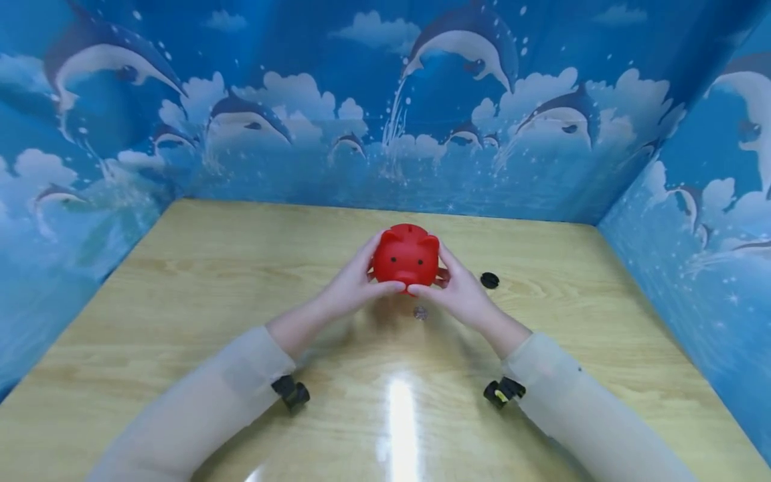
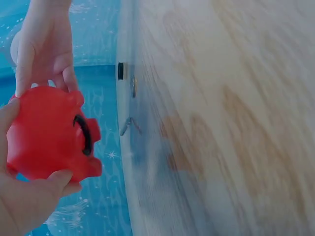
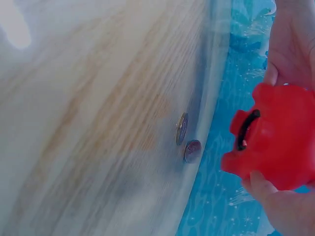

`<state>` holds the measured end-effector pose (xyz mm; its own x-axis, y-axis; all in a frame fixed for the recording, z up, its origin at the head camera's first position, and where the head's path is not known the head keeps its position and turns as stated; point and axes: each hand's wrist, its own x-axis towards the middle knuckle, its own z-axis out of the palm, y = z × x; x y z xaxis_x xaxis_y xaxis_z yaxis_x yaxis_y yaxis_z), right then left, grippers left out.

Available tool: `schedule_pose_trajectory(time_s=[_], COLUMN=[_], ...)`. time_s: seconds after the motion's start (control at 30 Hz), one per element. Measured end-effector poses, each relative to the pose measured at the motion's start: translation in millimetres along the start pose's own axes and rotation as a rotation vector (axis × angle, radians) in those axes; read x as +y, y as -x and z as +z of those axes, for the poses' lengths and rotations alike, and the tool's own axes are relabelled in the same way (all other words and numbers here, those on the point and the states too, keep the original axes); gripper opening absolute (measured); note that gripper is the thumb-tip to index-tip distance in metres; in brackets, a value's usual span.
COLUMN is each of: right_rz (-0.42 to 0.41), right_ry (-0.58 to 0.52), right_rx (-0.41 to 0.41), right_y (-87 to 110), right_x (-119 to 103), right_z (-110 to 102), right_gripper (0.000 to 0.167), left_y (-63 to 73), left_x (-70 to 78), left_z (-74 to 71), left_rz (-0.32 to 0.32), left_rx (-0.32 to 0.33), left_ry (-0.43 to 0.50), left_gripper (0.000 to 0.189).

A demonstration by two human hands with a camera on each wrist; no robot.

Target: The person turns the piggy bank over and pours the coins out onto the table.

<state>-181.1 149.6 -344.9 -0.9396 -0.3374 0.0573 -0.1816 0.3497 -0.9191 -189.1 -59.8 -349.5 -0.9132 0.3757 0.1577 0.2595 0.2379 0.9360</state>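
Above the wooden table, near its middle, a red piggy bank is held between two hands, its snout, eyes and ears turned towards the head camera and the slot on top in sight. The left hand grips it from the left and the right hand from the right; each thumb curls round the front below the snout, the two tips near each other, while the other fingers bend round the sides and back, where I cannot tell fully whether they are spread or together. Both wrist views show the piggy bank well apart from the tabletop, with a curved black rim on its underside between the feet. In the head view a coin shows just below the piggy bank; the right wrist view shows two tilted coins near each other, and I cannot tell whether they touch the wood. A black disc lies on the table near the right hand. Pale sleeves cover the forearms, with a small black camera at each wrist. Behind stands a blue backdrop printed with dolphins and clouds.
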Motion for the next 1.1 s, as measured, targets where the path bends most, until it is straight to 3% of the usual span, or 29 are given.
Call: schedule_pose_trajectory(time_s=[0.1,0.17,0.33,0.47,0.63,0.73,0.87,0.97,1.03,1.1], right_rz=[-0.049,-0.053,0.034,0.039,-0.090,-0.105,-0.033,-0.012,-0.028,-0.104], right_ry=[0.034,0.035,0.000,-0.003,0.072,0.086,0.034,0.022,0.024,0.047], right_rx=[0.021,0.015,-0.033,-0.032,0.020,0.018,-0.024,-0.025,-0.007,0.037], right_y=[1.6,1.8,1.4,2.3,3.1,1.5,0.4,1.2,2.3,4.1], right_x=[0,-2,-3,-2,-3,-4,-1,1,2,2], right_z=[2,2,1,1,1,0,-1,0,1,3], right_gripper=[0.090,0.090,0.087,0.087,0.092,0.091,0.088,0.088,0.089,0.090], left_y=[1.9,2.6,3.2,3.2,4.6,4.1,2.9,6.8,8.3,8.7], left_x=[-0.7,-0.5,-1.8,-2.1,-2.3,-2.5,-3.8,6.1,12.1,15.9], left_z=[-0.1,-0.6,-1.2,-1.0,-0.3,0.4,1.5,0.4,-0.7,-1.8], left_rz=[0.025,0.009,-0.067,-0.028,0.069,0.066,-0.010,-0.027,-0.015,0.051], left_rx=[0.013,0.008,-0.037,-0.043,0.010,0.026,0.004,-0.026,-0.036,-0.029], left_ry=[-0.007,0.006,0.068,0.063,-0.006,-0.001,0.041,0.046,0.045,0.007], left_gripper=[0.089,0.089,0.089,0.087,0.087,0.086,0.084,0.083,0.083,0.084])
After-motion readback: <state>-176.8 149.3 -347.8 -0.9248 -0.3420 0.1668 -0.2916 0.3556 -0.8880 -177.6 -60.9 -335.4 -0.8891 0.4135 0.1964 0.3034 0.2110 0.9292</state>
